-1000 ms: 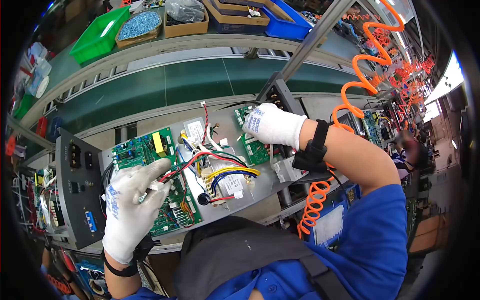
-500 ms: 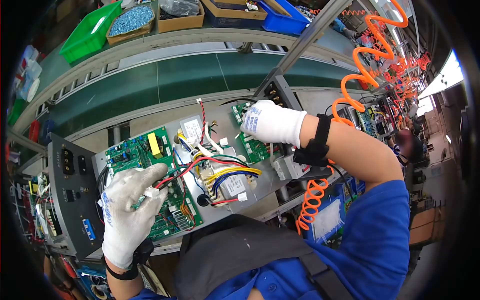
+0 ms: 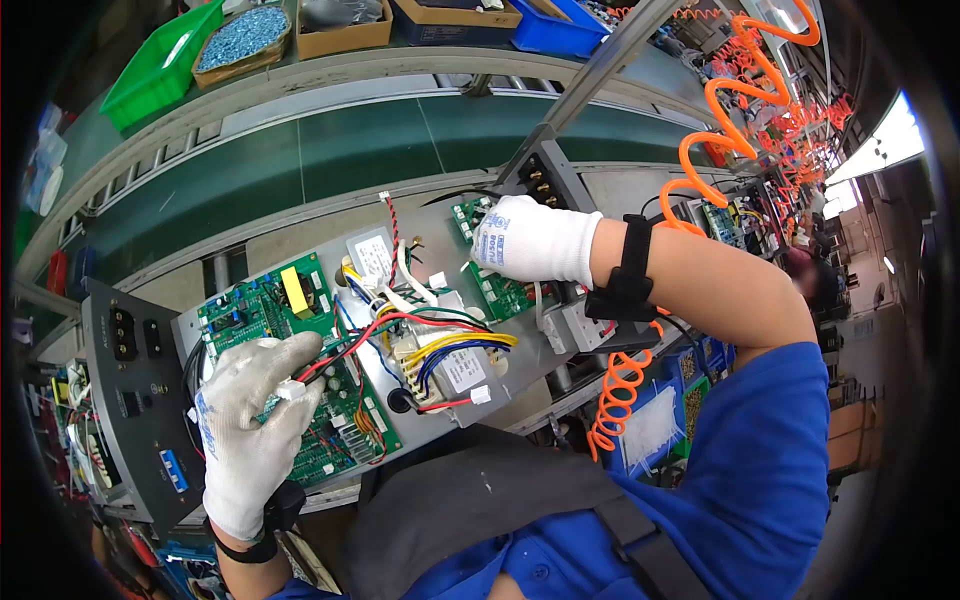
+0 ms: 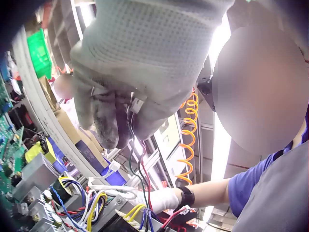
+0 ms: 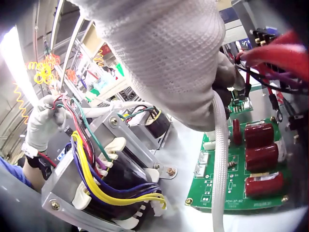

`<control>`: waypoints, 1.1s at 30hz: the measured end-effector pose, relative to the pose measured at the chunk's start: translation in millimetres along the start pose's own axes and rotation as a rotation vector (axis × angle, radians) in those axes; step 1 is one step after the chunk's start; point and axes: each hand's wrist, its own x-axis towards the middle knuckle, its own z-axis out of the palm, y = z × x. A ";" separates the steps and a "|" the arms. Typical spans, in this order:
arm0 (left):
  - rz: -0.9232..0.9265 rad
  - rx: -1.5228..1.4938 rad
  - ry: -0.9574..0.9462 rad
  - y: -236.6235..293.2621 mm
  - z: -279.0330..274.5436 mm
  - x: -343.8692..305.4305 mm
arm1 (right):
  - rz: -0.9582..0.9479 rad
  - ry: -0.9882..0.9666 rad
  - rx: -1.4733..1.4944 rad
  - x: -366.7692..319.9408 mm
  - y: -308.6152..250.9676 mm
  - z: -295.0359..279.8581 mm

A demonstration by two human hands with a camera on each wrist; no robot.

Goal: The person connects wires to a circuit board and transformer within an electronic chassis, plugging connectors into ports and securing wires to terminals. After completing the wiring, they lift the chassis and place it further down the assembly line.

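My left hand (image 3: 245, 420), in a white glove, pinches a small white connector (image 3: 291, 390) between thumb and fingers. Red, black and green wires (image 3: 345, 350) run from it to the transformer (image 3: 455, 370). Beneath this hand lies a large green circuit board (image 3: 265, 310). Over a smaller green board (image 3: 500, 295) my gloved right hand (image 3: 535, 240) is bent down with curled fingers. A white sleeved cable (image 5: 220, 159) comes out from under those fingers in the right wrist view; its end is hidden by the hand. Dark red capacitors (image 5: 261, 157) stand on that board.
The boards sit on a metal chassis plate between two dark upright panels (image 3: 140, 400). Behind runs a green conveyor (image 3: 360, 145), with a green bin (image 3: 160, 65) and boxes of parts on the shelf beyond. Orange coiled hoses (image 3: 720, 130) hang at the right.
The chassis and the shelf behind have shifted left and slightly up or down in view as the head turned. Both hands keep their places over the boards, the left still pinching the connector.
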 end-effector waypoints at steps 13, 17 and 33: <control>-0.043 -0.678 0.006 19.1 15.9 37.2 | 0.125 -0.176 0.320 21.1 21.7 0.3; -0.092 -0.967 -0.129 41.5 44.9 71.9 | 0.228 -0.043 0.385 3.9 17.7 0.9; 0.402 0.076 0.192 68.3 109.0 101.3 | 0.253 1.226 1.971 -48.1 -30.3 -66.2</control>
